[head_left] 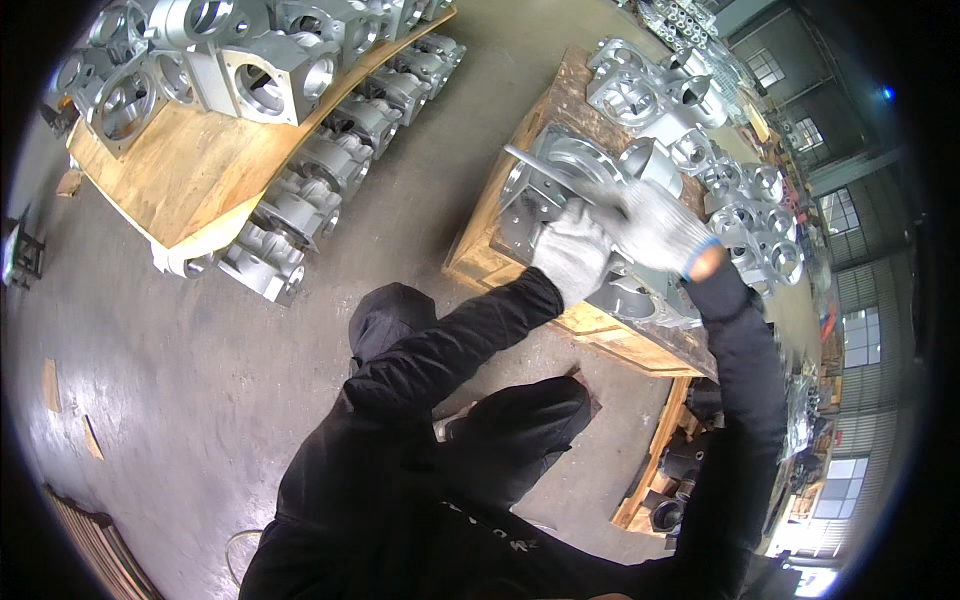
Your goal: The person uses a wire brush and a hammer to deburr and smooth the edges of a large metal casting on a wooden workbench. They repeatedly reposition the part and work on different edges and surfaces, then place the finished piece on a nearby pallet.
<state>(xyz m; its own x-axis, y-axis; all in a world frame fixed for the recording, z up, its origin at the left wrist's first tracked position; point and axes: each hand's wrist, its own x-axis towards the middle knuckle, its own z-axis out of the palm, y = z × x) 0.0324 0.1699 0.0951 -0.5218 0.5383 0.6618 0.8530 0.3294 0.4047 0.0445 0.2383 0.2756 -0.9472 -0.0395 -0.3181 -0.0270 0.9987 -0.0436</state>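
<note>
Both my hands wear white knit gloves and are close together over silver metal castings on a wooden crate. A long, flat grey bar shaped like a file (pixel 542 167) sticks out up and left from my right hand (pixel 655 228). That hand is blurred by motion, with its fingers closed round the bar's near end. Just left of it, my left hand (pixel 575 255) has its fingers curled, and what they grip is hidden. Beneath the bar lies a casting with a large round opening (pixel 580 155). Another casting (pixel 630 300) shows below my hands.
The wooden crate (pixel 480 262) carries several more castings (pixel 632 95) on its far side. At left, a plywood board (pixel 190 185) bears castings, with more stacked beneath it (pixel 330 160). A low wooden box with dark parts (pixel 683 460) stands by my right arm. Wood scraps (pixel 92 437) lie on the floor.
</note>
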